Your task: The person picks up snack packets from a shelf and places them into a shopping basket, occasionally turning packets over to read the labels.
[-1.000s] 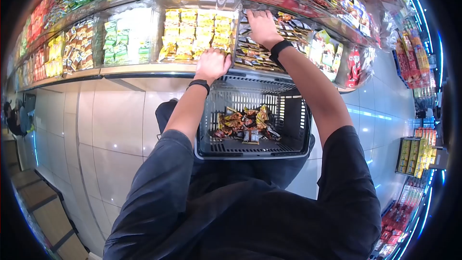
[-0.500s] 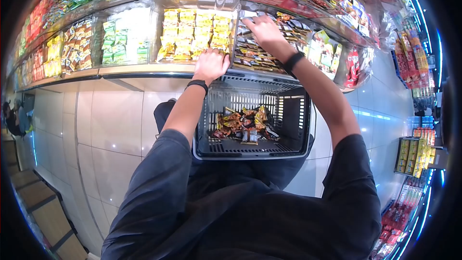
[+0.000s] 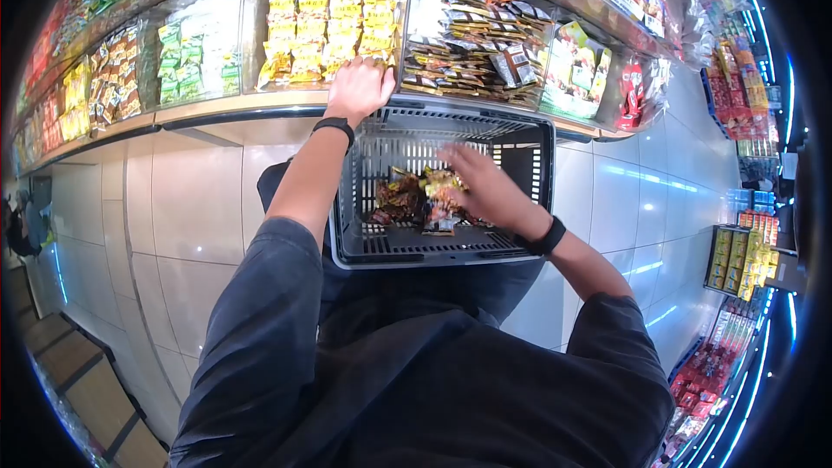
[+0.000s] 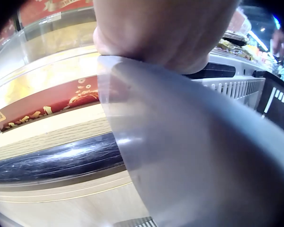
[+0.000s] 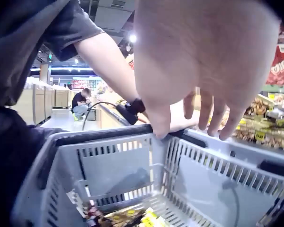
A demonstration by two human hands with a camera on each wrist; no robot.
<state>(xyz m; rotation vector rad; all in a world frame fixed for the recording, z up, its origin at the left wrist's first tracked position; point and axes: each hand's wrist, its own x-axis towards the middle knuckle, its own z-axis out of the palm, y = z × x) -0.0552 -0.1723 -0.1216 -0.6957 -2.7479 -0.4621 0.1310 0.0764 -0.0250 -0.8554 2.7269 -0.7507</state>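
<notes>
My left hand (image 3: 358, 89) grips the rim of a grey shopping basket (image 4: 175, 142) at its corner by the shelf edge; the fingertips are hidden in the left wrist view. Over the basket's inside hovers my right hand (image 3: 485, 191), slightly blurred, with fingers loosely spread. Nothing shows between those fingers (image 5: 219, 111) in the right wrist view. Several dark and yellow snack packets (image 3: 397, 198) lie in a heap on the basket's bottom, partly covered by the right hand. Beyond the basket, a bin holds dark, shiny packets (image 3: 477, 39), with one silvery packet (image 3: 516, 67) lying on top.
Clear-walled bins line the shelf, with yellow packets (image 3: 329, 30) behind the left hand and green packets (image 3: 184, 61) further left. A wooden shelf edge (image 4: 52, 125) runs beside the basket. Tiled floor (image 3: 208, 234) lies to the left. Another person (image 5: 80, 103) crouches in the aisle.
My right hand has drawn back from the bin of dark packets to above the basket. The left hand keeps its place at the basket corner. The head view has shifted slightly.
</notes>
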